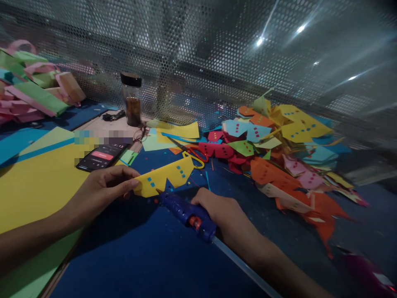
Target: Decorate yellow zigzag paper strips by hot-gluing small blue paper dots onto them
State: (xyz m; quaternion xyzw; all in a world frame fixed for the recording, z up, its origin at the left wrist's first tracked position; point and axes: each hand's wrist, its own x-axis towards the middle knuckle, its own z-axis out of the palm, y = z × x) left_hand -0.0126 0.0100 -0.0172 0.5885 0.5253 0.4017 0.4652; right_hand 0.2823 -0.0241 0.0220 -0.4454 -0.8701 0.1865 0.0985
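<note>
Between the thumb and fingers of my left hand (pixel 116 184) is the left end of a folded yellow paper piece (pixel 164 176), which has small blue squares on it and a notch in its lower edge. My right hand (pixel 220 211) is wrapped round a blue glue gun (pixel 182 209). The gun's nozzle points up and left, at the lower edge of the yellow piece near the notch; whether they touch is hard to tell. A long clear glue stick (pixel 238 260) sticks out of the gun's back end.
Yellow-handled scissors (pixel 195 159) lie just behind the yellow piece. A phone (pixel 104 154) and a lidded jar (pixel 133 101) stand at the left. Colourful cut papers (pixel 276 171) are heaped at the right, folded papers (pixel 34 91) far left. A perforated metal panel (pixel 186 54) rises behind.
</note>
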